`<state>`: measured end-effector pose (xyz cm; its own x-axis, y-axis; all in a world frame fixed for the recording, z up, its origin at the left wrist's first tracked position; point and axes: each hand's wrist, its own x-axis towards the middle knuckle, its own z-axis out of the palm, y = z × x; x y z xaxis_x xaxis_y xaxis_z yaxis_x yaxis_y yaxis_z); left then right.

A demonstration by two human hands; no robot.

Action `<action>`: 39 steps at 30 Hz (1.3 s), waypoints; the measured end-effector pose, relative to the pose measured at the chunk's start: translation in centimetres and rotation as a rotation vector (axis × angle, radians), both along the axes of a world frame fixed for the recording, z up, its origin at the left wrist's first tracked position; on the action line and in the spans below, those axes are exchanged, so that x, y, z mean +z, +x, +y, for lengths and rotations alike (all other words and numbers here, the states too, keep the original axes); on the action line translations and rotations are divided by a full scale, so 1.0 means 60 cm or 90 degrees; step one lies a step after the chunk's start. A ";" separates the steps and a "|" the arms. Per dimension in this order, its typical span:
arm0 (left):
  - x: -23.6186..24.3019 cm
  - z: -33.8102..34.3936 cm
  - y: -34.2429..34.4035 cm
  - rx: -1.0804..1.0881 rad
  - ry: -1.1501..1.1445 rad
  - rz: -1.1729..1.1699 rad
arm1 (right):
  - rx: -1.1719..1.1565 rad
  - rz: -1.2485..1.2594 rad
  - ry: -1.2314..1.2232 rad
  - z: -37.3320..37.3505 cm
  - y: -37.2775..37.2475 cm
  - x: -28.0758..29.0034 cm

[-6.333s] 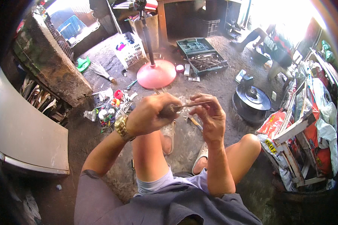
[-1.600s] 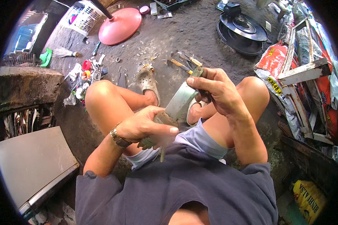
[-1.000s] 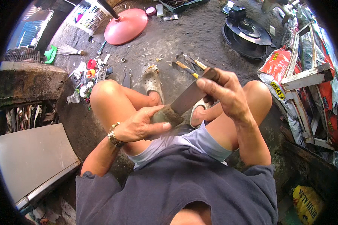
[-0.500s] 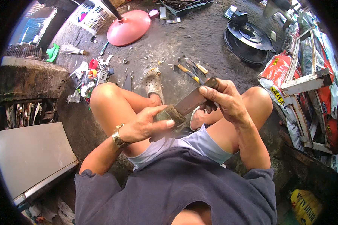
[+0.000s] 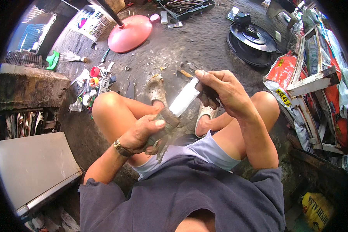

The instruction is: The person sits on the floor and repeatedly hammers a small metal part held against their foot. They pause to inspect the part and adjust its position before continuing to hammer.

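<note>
Between my knees, my left hand (image 5: 139, 133) grips a grey-green block (image 5: 168, 117) with a rough brown edge; its material I cannot make out. Thin, loose-looking strips hang below it, partly blurred. My right hand (image 5: 234, 92) pinches a broad flat metal blade (image 5: 185, 96) near its upper end, thumb on top and fingers curled behind. Light glares white off the blade. Its lower end comes close to the block's edge; whether they touch I cannot tell. Beyond the right hand, a tool with a brown handle (image 5: 186, 73) lies on the floor, partly covered.
A pink round base (image 5: 130, 34) with a pole stands ahead, near a white basket (image 5: 94, 23). Black round parts (image 5: 251, 44) lie at far right. Sacks (image 5: 281, 73) and a worn frame (image 5: 313, 83) crowd the right. A grey panel (image 5: 33, 166) is at left.
My left hand has moved slightly left and down with the block, tilting it. My right hand has shifted up, and the blade has turned from dull brown to bright glare. Hanging strips now show.
</note>
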<state>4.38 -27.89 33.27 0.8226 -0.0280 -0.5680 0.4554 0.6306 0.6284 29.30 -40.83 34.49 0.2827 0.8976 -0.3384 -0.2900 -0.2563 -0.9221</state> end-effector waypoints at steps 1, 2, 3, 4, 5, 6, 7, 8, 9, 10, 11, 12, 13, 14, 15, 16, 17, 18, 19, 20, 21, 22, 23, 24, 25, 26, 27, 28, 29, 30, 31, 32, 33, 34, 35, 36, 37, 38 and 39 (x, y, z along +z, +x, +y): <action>-0.002 0.002 -0.004 0.007 -0.011 0.009 | 0.001 0.004 0.002 0.002 -0.001 0.002; -0.003 0.004 -0.007 0.014 -0.021 0.017 | 0.003 0.008 0.004 0.002 -0.002 0.005; -0.003 0.005 -0.010 0.022 -0.025 0.035 | 0.001 0.008 0.007 0.003 -0.004 0.008; -0.001 0.003 -0.010 0.034 -0.024 0.045 | -0.001 0.008 0.011 0.003 -0.005 0.010; 0.000 0.001 -0.010 0.045 -0.024 0.055 | -0.002 0.008 0.013 0.003 -0.005 0.012; 0.005 -0.005 -0.006 0.057 -0.019 0.057 | 0.000 0.004 0.014 0.003 -0.005 0.013; 0.011 -0.007 -0.004 0.070 -0.011 0.060 | 0.002 0.002 0.017 0.003 -0.005 0.015; 0.007 -0.003 -0.006 0.046 -0.043 0.043 | 0.004 -0.001 0.019 0.003 -0.004 0.018; -0.002 0.006 -0.010 0.023 -0.075 0.027 | 0.011 -0.012 0.003 0.003 -0.003 0.022; -0.009 0.006 -0.011 0.015 -0.025 -0.008 | 0.019 -0.024 -0.013 0.005 -0.002 0.028; -0.017 0.006 -0.011 0.011 0.026 -0.042 | 0.027 -0.036 -0.029 0.007 -0.001 0.031; -0.024 -0.005 -0.004 0.023 0.159 -0.095 | 0.029 -0.050 -0.010 0.009 0.000 0.025; -0.016 -0.007 0.005 -0.008 0.208 -0.083 | 0.025 -0.071 -0.001 0.003 0.005 0.015; 0.005 -0.007 0.010 -0.037 0.268 -0.064 | 0.027 -0.087 0.019 0.000 0.009 0.013; 0.016 -0.006 0.014 -0.053 0.306 -0.072 | 0.030 -0.113 0.044 -0.005 0.011 0.018; 0.021 -0.005 0.013 -0.065 0.342 -0.076 | 0.036 -0.134 0.067 -0.008 0.008 0.018; 0.022 -0.004 0.012 -0.077 0.378 -0.079 | 0.044 -0.155 0.091 -0.011 0.004 0.018; 0.017 -0.001 0.008 -0.087 0.401 -0.104 | 0.049 -0.150 0.097 -0.013 -0.001 0.017; 0.007 0.004 0.004 -0.099 0.424 -0.130 | 0.053 -0.145 0.104 -0.014 -0.007 0.017; 0.008 0.008 0.004 -0.110 0.412 -0.124 | 0.058 -0.140 0.111 -0.014 -0.010 0.016; 0.010 0.012 0.005 -0.119 0.402 -0.118 | 0.051 -0.125 0.107 -0.009 -0.009 0.013; 0.020 0.015 0.012 -0.127 0.352 -0.085 | 0.044 -0.114 0.097 -0.006 -0.004 0.009; 0.029 0.018 0.016 -0.134 0.301 -0.051 | 0.038 -0.102 0.089 -0.004 -0.001 0.008; 0.036 0.022 0.017 -0.153 0.334 -0.060 | 0.065 -0.114 0.081 -0.004 0.002 0.010; 0.041 0.027 0.017 -0.172 0.368 -0.067 | 0.093 -0.124 0.075 -0.006 0.008 0.013; 0.045 0.033 0.019 -0.192 0.402 -0.073 | 0.121 -0.134 0.070 -0.005 0.013 0.016; 0.066 0.045 0.029 -0.206 0.498 -0.067 | 0.140 -0.190 0.098 0.011 0.028 0.025; 0.084 0.054 0.043 -0.225 0.587 -0.060 | 0.111 -0.292 0.170 0.028 0.039 0.030; 0.140 0.068 0.065 -0.245 0.604 0.042 | 0.084 -0.394 0.249 0.056 0.041 0.038; 0.111 0.095 0.061 -0.188 0.547 -0.053 | 0.067 -0.344 0.236 0.078 0.037 0.052; 0.101 0.128 0.044 -0.124 0.508 -0.132 | 0.056 -0.286 0.246 0.110 0.027 0.069; 0.118 0.147 0.054 -0.127 0.496 -0.096 | 0.056 -0.296 0.278 0.129 0.026 0.075; 0.105 0.188 0.056 -0.169 0.584 -0.107 | 0.039 -0.299 0.264 0.150 0.030 0.070; 0.098 0.213 0.069 -0.157 0.623 -0.095 | 0.024 -0.301 0.250 0.177 0.035 0.053; 0.088 0.236 0.079 -0.146 0.659 -0.080 | 0.010 -0.300 0.234 0.202 0.041 0.032; 0.065 0.268 0.092 -0.146 0.702 -0.075 | 0.016 -0.291 0.204 0.229 0.049 0.003; 0.039 0.296 0.098 -0.145 0.746 -0.066 | 0.021 -0.265 0.162 0.253 0.053 -0.026; 0.012 0.316 0.102 -0.132 0.717 -0.033 | 0.042 -0.309 0.112 0.275 0.055 -0.065; -0.043 0.353 0.094 -0.154 0.782 -0.026 | 0.065 -0.353 0.067 0.297 0.057 -0.107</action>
<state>10.02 -6.71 30.71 0.8877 0.3495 -0.2997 0.4442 -0.4785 0.7574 32.71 -23.02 28.05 0.3029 0.9503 -0.0716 0.2655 -0.1563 -0.9514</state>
